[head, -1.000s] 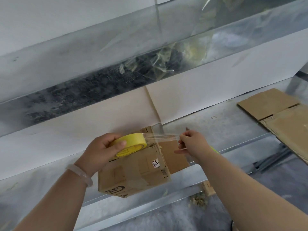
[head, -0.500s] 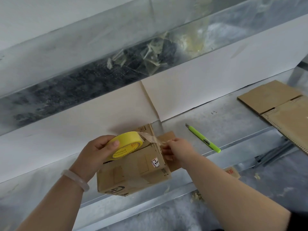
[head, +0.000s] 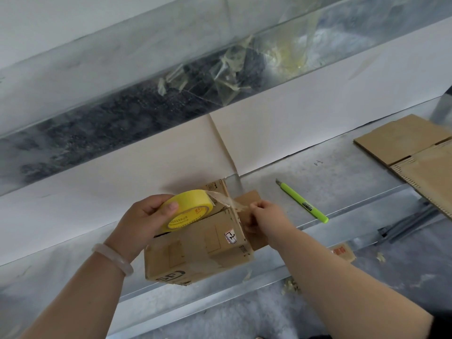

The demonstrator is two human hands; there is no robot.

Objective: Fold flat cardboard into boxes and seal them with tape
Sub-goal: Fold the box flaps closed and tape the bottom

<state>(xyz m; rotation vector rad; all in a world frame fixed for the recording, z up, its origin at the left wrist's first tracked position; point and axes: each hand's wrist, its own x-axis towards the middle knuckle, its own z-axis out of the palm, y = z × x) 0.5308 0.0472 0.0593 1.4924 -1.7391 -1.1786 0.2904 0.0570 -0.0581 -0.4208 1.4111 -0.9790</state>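
Now, at the far left, the left hand (head: 144, 221) (a pale bangle (head: 115, 259) on its wrist) wraps round the round yellow roll of sealing tape (head: 189, 209), thumb across the roll's face and fingers curled behind it, holding it on top of the small brown cardboard box (head: 195, 250). The box sits tilted on the grey metal workbench (head: 342, 172), at its front edge, with a small white sticker on its upper face. From the roll a short strip of clear tape (head: 227, 201) stretches rightwards across the box's top right edge. There the right hand (head: 266, 218) meets it, fingers curled tight, pinching the strip's free end by the brown flap at the box's right side. Further right, apart from the box, a slim lime-green utility knife (head: 303, 203) lies on the bench, its tip pointing toward the wall. At the far right edge, flat brown cardboard sheets (head: 401, 140) lie on the bench, one overlapping another.
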